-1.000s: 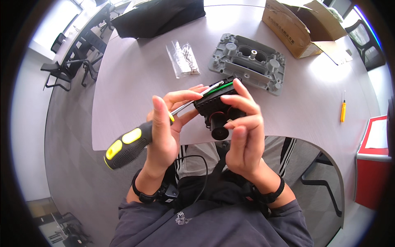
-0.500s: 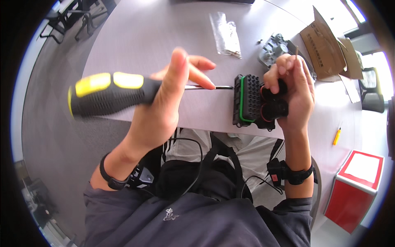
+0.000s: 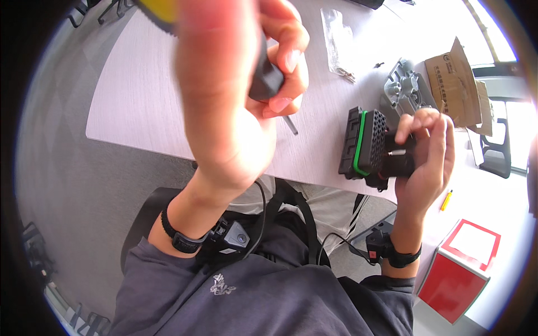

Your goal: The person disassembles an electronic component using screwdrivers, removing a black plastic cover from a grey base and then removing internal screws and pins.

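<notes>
Left hand [image 3: 235, 95]: upper centre-left of the frame, very close to the camera and blurred; fingers curled tight round the black-and-yellow handle of a screwdriver [image 3: 263, 75]. Yellow end of the handle cut off by the top edge of the frame. Thin metal shaft visible only as a short stub below the fingers, pointing down-right; tip apparently in free air above the table, though blur makes this uncertain.

Right hand [image 3: 423, 162]: right of centre, closed round the rear of a black multi-pin connector housing [image 3: 367, 148] with a green seal band. Thumb and fingertips pressed on the black cylindrical rear part. Pin-hole face turned toward the left of the frame. Housing held over the near table edge, well apart from the screwdriver shaft; open gap between the two.

Table [image 3: 145, 106]: pale grey, near edge running from centre left down to lower right, bent by the lens. Broad bare stretch at left of the frame, under and beside the left hand.

Upper right, on the table:
- clear plastic bag of small parts [image 3: 336, 39], at top centre-right;
- grey metal cast bracket [image 3: 406, 89], just above the right hand;
- open cardboard box [image 3: 457, 84], touching or just beside the bracket, near the far table edge.

Lower right: yellow marker-like stick [image 3: 445, 200] beside the right wrist, and a red-and-white box [image 3: 465, 269] below it.
</notes>
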Demonstrator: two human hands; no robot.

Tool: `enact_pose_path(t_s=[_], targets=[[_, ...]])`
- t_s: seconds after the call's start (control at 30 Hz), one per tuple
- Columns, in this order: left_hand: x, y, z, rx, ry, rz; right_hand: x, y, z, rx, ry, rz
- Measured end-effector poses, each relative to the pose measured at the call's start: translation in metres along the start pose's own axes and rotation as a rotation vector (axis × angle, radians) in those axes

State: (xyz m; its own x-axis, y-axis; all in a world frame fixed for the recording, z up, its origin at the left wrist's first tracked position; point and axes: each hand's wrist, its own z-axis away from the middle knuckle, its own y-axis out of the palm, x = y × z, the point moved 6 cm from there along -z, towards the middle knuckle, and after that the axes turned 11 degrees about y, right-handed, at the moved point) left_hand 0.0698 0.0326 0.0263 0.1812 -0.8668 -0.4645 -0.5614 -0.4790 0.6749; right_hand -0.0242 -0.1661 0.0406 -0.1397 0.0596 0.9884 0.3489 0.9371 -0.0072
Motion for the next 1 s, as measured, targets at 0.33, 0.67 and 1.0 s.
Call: enact_pose_path(t_s=[0.33,0.67,1.0], targets=[[0.016,0.018,0.001,0.080,0.161,0.119,0.010,0.022,0.026,-0.014,-0.267,0.138],[0.016,0.002,0.000,-0.304,0.001,-0.080,0.022,0.025,0.016,-0.057,-0.118,0.246],[0.006,0.009,0.001,-0.283,0.083,-0.041,0.022,0.022,0.027,-0.068,-0.219,0.322]])
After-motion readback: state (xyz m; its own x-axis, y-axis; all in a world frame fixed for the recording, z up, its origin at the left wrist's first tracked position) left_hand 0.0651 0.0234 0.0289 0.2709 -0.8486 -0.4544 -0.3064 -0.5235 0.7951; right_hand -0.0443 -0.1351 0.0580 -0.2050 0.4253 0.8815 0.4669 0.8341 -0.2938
